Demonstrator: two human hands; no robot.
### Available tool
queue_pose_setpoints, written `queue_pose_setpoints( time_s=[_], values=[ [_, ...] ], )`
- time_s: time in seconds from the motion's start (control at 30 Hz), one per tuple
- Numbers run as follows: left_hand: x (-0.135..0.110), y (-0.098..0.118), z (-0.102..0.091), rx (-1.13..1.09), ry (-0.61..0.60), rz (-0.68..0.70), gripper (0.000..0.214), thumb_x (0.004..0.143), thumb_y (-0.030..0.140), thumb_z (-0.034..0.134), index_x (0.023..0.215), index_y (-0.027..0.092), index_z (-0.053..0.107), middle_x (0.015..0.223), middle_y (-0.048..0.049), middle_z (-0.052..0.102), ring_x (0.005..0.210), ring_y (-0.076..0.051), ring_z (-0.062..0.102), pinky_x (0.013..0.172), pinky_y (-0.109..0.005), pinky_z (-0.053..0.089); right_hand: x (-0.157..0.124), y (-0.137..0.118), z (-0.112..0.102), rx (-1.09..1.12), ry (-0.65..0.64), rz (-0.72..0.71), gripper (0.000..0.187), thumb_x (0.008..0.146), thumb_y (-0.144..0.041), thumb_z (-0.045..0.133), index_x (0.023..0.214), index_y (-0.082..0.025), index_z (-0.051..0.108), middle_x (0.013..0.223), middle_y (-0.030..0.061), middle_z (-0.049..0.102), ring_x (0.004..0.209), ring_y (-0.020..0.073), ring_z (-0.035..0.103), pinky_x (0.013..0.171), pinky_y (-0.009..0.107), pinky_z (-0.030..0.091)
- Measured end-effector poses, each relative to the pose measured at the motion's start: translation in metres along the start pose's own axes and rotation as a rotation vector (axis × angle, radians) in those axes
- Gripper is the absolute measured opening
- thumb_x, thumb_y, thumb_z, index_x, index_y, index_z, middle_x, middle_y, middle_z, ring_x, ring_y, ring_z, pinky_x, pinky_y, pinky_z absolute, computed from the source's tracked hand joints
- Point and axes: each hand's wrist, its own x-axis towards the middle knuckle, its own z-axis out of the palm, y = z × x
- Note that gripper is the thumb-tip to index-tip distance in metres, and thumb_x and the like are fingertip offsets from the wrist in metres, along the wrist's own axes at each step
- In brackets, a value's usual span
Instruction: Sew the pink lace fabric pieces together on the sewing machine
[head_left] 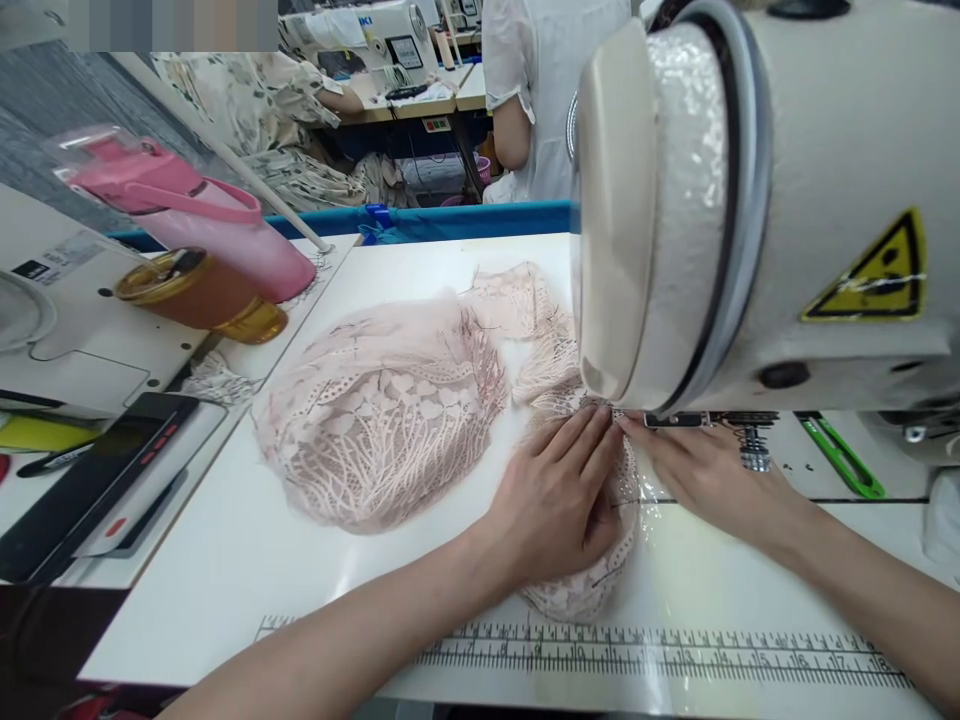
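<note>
Pale pink lace fabric (390, 430) lies bunched on the white sewing table, and a strip of it runs right to the sewing machine (690, 200). My left hand (559, 495) rests flat on that strip, fingers stretched toward the machine head. On the right, my right hand (697, 465) reaches in under the machine head, its fingertips at the lace edge near my left fingertips. Part of its fingers is covered by the machine, and the needle area is hidden behind the head.
Right of my hands lies a green thread cutter (844, 455). A printed ruler (675, 655) runs along the table's front edge. At the left stand a pink bottle (217, 225) and an amber cup (217, 300), near a black control box (90, 480). Two people work beyond the blue cloth edge (472, 220).
</note>
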Motion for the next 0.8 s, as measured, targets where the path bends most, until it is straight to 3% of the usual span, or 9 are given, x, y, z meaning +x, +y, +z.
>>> queue_pose_setpoints(
  time_s=[0.13, 0.27, 0.5, 0.8],
  values=[
    [0.000, 0.000, 0.001, -0.007, -0.005, -0.008, 0.060, 0.082, 0.029, 0.041, 0.136, 0.004, 0.045, 0.142, -0.0150, 0.046, 0.139, -0.029, 0.033, 0.109, -0.044, 0.038, -0.004, 0.000, 0.005, 0.045, -0.058, 0.001, 0.061, 0.086, -0.005, 0.045, 0.145, -0.016, 0.035, 0.127, 0.0109, 0.060, 0.097, 0.0220, 0.061, 0.083, 0.040, 0.046],
    [0.000, 0.000, 0.001, -0.013, -0.008, -0.010, 0.060, 0.082, 0.029, 0.041, 0.137, 0.004, 0.044, 0.142, -0.0150, 0.047, 0.139, -0.028, 0.032, 0.109, -0.044, 0.037, 0.001, -0.001, 0.001, 0.024, -0.033, 0.042, 0.055, 0.088, -0.012, 0.048, 0.142, -0.017, 0.041, 0.117, 0.0110, 0.064, 0.092, 0.0217, 0.061, 0.081, 0.038, 0.045],
    [0.001, 0.001, -0.001, -0.002, 0.001, -0.010, 0.059, 0.082, 0.030, 0.042, 0.135, 0.004, 0.047, 0.142, -0.0152, 0.047, 0.139, -0.029, 0.034, 0.108, -0.043, 0.039, 0.010, -0.002, -0.010, -0.016, 0.054, 0.027, 0.043, 0.085, -0.009, 0.048, 0.127, -0.015, 0.056, 0.112, 0.0104, 0.066, 0.098, 0.0256, 0.060, 0.081, 0.039, 0.046],
    [0.002, 0.002, -0.002, 0.008, -0.002, -0.023, 0.059, 0.082, 0.030, 0.042, 0.135, 0.005, 0.048, 0.141, -0.0143, 0.048, 0.138, -0.029, 0.035, 0.107, -0.044, 0.040, -0.001, -0.005, 0.005, -0.036, 0.035, 0.076, 0.054, 0.082, -0.009, 0.049, 0.134, -0.020, 0.051, 0.116, 0.0086, 0.066, 0.098, 0.0246, 0.060, 0.086, 0.042, 0.049]
  ],
)
